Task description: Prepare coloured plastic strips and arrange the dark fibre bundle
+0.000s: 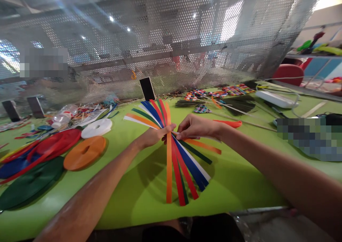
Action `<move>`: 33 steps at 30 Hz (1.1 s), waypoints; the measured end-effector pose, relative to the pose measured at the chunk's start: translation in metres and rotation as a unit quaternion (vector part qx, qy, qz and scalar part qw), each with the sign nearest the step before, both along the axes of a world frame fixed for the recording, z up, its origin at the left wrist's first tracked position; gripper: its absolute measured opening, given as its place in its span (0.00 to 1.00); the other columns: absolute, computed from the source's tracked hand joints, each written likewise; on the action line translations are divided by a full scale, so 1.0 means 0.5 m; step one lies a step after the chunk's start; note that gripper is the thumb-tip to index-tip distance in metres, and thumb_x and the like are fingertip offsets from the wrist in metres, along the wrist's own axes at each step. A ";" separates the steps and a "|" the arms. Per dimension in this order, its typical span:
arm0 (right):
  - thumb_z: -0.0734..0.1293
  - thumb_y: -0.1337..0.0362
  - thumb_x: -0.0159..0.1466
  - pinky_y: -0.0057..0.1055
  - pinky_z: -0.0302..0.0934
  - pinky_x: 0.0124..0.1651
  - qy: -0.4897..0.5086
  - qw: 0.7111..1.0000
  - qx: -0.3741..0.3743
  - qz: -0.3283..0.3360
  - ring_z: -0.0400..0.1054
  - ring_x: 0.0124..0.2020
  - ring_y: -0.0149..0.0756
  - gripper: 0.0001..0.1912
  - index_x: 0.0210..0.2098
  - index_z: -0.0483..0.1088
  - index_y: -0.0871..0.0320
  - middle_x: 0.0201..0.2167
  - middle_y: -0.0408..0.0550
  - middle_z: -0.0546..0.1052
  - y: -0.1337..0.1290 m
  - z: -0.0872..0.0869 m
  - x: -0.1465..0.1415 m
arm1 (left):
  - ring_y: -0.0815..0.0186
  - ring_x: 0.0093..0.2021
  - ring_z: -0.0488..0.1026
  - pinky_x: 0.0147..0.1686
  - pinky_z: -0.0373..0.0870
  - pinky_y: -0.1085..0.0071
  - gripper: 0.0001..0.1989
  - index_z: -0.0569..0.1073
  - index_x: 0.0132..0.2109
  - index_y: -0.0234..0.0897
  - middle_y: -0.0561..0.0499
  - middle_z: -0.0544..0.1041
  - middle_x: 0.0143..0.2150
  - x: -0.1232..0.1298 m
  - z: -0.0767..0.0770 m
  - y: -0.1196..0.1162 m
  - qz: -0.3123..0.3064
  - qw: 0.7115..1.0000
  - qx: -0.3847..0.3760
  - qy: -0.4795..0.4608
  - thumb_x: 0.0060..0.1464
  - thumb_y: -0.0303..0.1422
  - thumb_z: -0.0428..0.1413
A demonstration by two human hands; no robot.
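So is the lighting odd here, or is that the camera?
Probably both. Head view: lamps glare through the hazy perforated mesh, with pale streaks at upper left; soft shadows lie on the green table around the coloured strips; forearms look stretched; blocky patches hide areas left and right.

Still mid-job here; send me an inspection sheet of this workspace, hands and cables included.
Surface: green table, shadows beneath the strips.
Job's things: fan of coloured strips, crossing at the hands; orange roll and white roll at left.
Clutter: plastic bottle among scraps, far left; woven pieces, far right.
Hands: left hand grips the fan; right hand pinches near its crossing.
Cables: white cable beside white box, right.
Surroundings: perforated panel behind; red chair at right.
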State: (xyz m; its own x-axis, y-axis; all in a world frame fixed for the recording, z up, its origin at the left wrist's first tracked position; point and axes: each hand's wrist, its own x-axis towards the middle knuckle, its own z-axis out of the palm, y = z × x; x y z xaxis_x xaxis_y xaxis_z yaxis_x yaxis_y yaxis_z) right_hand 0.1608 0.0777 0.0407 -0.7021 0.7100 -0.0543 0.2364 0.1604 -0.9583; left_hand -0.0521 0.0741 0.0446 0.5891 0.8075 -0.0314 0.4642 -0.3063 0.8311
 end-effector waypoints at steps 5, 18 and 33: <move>0.74 0.50 0.51 0.27 0.39 0.21 -0.018 1.000 0.016 -0.005 0.48 0.18 0.23 0.20 0.23 0.73 0.63 0.15 0.36 0.61 0.005 -0.001 -0.002 | 0.71 0.19 0.59 0.26 0.60 0.73 0.26 0.63 0.19 0.37 0.55 0.64 0.17 0.008 0.001 -0.005 0.020 0.999 -0.033 -0.005 0.58 0.50 0.48; 0.67 0.42 0.58 0.29 0.43 0.27 -0.045 0.995 0.084 -0.001 0.48 0.24 0.26 0.25 0.25 0.71 0.60 0.20 0.39 0.60 0.018 -0.017 0.001 | 0.74 0.19 0.57 0.20 0.56 0.74 0.25 0.61 0.25 0.37 0.58 0.60 0.20 0.010 -0.028 0.010 0.030 0.988 -0.107 -0.105 0.50 0.54 0.57; 0.67 0.48 0.60 0.28 0.57 0.29 -0.023 0.997 0.063 -0.042 0.60 0.24 0.27 0.22 0.32 0.74 0.63 0.23 0.43 0.70 0.032 -0.021 -0.001 | 0.74 0.20 0.56 0.22 0.58 0.74 0.23 0.62 0.25 0.36 0.57 0.61 0.21 0.000 -0.026 0.020 0.018 0.988 -0.115 -0.102 0.52 0.50 0.57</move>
